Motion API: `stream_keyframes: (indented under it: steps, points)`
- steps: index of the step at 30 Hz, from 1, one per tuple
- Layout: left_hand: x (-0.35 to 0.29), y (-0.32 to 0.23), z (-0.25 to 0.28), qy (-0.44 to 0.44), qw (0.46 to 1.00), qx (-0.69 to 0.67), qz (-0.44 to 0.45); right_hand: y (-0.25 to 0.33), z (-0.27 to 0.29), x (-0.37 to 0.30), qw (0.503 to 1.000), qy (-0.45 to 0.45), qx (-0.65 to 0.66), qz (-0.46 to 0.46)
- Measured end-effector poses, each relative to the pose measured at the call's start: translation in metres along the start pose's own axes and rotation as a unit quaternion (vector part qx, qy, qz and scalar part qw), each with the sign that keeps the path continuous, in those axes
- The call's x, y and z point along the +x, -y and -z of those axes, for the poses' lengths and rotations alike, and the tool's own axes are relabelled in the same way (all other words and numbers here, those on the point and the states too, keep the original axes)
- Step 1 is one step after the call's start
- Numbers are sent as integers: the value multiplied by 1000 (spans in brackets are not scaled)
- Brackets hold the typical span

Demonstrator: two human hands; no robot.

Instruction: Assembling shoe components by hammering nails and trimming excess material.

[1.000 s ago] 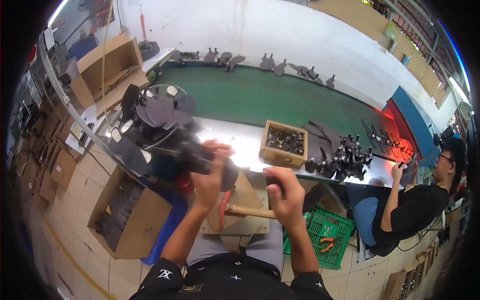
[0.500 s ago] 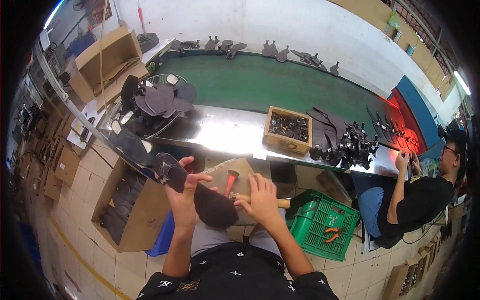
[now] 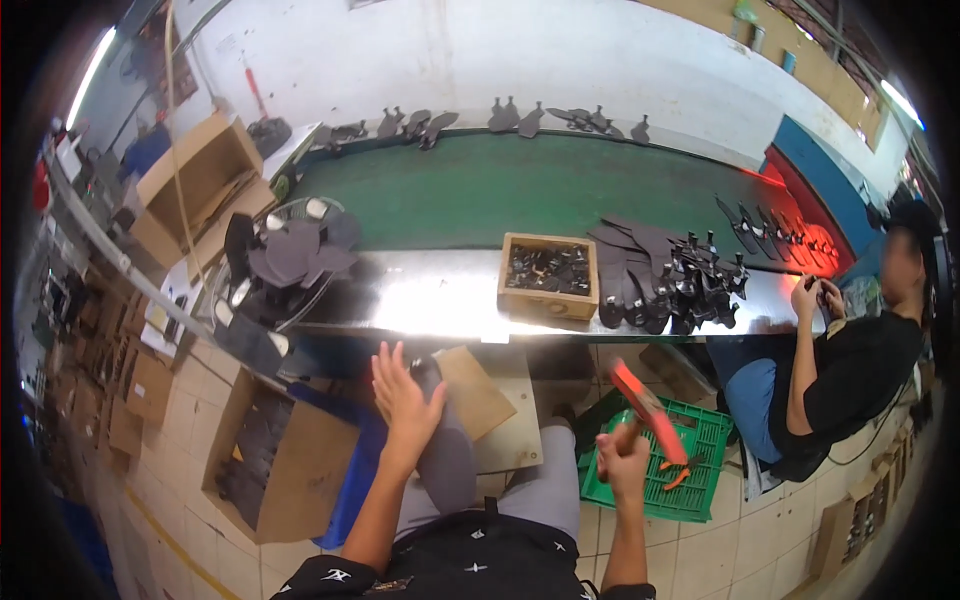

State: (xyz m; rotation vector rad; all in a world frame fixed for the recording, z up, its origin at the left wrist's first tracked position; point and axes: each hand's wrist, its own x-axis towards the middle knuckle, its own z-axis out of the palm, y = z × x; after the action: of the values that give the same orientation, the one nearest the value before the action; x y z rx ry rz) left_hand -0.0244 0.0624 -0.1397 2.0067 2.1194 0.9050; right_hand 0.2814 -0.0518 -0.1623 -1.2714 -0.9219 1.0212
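Observation:
My right hand (image 3: 622,466) is closed around the wooden handle of a hammer (image 3: 645,402). Its red head is raised to the right of my lap, in front of the green crate. My left hand (image 3: 405,402) has its fingers stretched out, with the thumb against a dark grey shoe sole (image 3: 447,462). That sole stands tilted over my left thigh, its upper end with a dark fitting next to the hand. Behind it are a brown board (image 3: 475,390) and a pale work block (image 3: 512,440) between my knees.
A metal-edged bench with a green belt (image 3: 500,190) runs ahead, bearing a wooden box (image 3: 550,310) of small parts, dark sole pieces (image 3: 690,290) and a loaded wire basket (image 3: 300,250). An open carton (image 3: 310,480) stands left, a green crate (image 3: 705,490) right. A co-worker (image 3: 850,360) sits at far right.
My right hand has lifted the hammer off the work block and swung it to the right. The sole has turned more upright, nearer my lap, and my left hand's fingers have straightened.

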Motion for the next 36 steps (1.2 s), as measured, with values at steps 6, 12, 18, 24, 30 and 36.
stream_keyframes:
  steps: [6, 12, 18, 24, 30, 36]
  points:
    - [125, -65, -38, 17, 946, -204, -253, 9, 30, -36, 977, -75, 198, 37]
    - [221, -110, -136, 80, 917, 109, -375, 5, 25, -40, 986, -95, 116, 74]
    - [216, -126, -113, 17, 870, 135, -473, 12, 23, -26, 994, -79, 67, 46]
    - [85, -137, -6, -113, 837, -180, -505, 57, -8, 31, 985, 67, 140, 77]
    - [12, -114, 50, -114, 844, -191, -488, 91, -70, 37, 975, 160, 149, 32]
    - [-1, -47, 51, -125, 937, -166, -280, 83, -119, 36, 980, 143, 134, 27]
